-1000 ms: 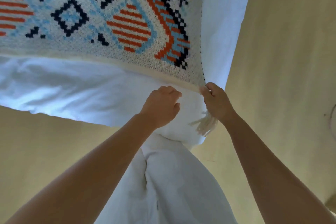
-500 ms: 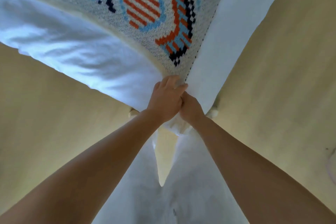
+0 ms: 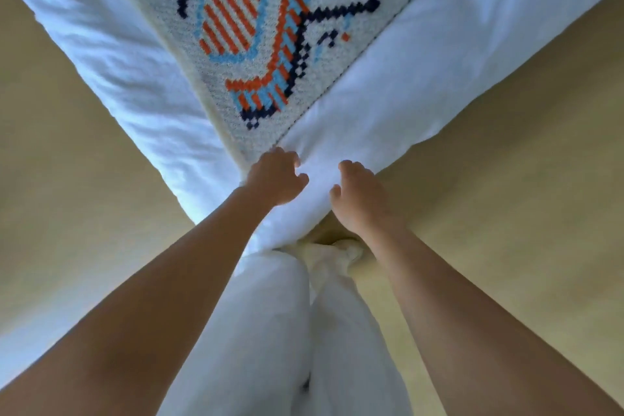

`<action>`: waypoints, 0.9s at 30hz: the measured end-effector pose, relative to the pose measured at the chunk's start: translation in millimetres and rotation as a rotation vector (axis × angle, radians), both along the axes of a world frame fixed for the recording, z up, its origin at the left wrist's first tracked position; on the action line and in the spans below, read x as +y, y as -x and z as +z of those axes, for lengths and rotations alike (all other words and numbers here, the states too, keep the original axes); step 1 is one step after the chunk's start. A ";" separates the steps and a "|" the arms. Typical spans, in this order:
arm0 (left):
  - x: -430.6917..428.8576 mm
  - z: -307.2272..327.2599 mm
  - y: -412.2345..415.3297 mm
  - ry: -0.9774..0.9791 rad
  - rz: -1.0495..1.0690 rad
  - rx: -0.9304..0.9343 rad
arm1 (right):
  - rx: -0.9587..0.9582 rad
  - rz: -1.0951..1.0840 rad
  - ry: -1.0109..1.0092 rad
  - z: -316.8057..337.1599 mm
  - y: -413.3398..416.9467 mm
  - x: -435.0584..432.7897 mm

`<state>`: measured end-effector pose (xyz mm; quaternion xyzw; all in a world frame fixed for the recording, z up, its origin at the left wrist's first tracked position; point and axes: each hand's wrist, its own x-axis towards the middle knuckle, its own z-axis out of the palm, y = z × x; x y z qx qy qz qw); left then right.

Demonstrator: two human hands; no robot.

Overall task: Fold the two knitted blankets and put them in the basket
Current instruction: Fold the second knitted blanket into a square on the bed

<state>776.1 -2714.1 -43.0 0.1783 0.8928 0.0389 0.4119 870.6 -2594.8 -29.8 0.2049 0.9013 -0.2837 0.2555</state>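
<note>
Here, 1 knitted blanket [image 3: 270, 44], patterned in orange, blue and navy, lies spread on the white bed [image 3: 422, 88], its corner reaching the bed's near corner. The left hand [image 3: 275, 179] sits at that blanket corner with fingers curled, though whether its grip is clamped on the knit cannot be told. The right hand [image 3: 361, 196] rests just beside it on the white bedding, fingers loosely apart, holding nothing.
</note>
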 end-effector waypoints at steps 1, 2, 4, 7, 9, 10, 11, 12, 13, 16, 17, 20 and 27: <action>11.5 0.8 -6.0 -0.029 0.026 -0.040 | -0.013 0.004 -0.003 4.6 0.1 14.8; 23.1 1.5 -12.5 -0.060 0.044 -0.083 | -0.026 0.002 0.000 9.2 1.2 28.4; 45.9 4.6 -23.7 -0.118 0.060 -0.151 | -0.052 -0.008 0.005 18.0 5.7 54.0; 79.1 8.5 -27.8 -0.198 0.123 -0.151 | -0.050 -0.008 -0.019 27.8 15.4 94.9; 103.1 7.9 -21.1 -0.244 0.206 -0.120 | -0.030 0.004 -0.037 31.7 26.9 125.8; 117.3 6.6 -14.1 -0.266 0.250 -0.106 | -0.017 0.017 -0.047 32.6 36.1 142.9; 133.2 5.1 -5.1 -0.291 0.291 -0.096 | -0.006 0.033 -0.060 33.1 47.5 161.1; 150.6 4.1 5.5 -0.318 0.327 -0.083 | 0.002 0.045 -0.071 32.7 60.5 179.9; 169.6 3.0 18.8 -0.348 0.359 -0.056 | 0.011 0.052 -0.079 32.0 76.3 199.7; 234.4 -2.1 68.4 -0.428 0.380 0.092 | 0.046 0.079 -0.116 29.2 130.0 259.2; 257.5 -3.3 88.5 -0.427 0.358 0.135 | 0.058 0.089 -0.124 27.6 148.5 278.1; 325.2 -3.7 144.1 -0.351 0.297 0.189 | 0.026 0.149 -0.109 24.6 195.8 330.9; 456.7 -13.1 241.4 -0.258 0.031 0.189 | 0.004 0.080 -0.089 14.9 287.7 458.0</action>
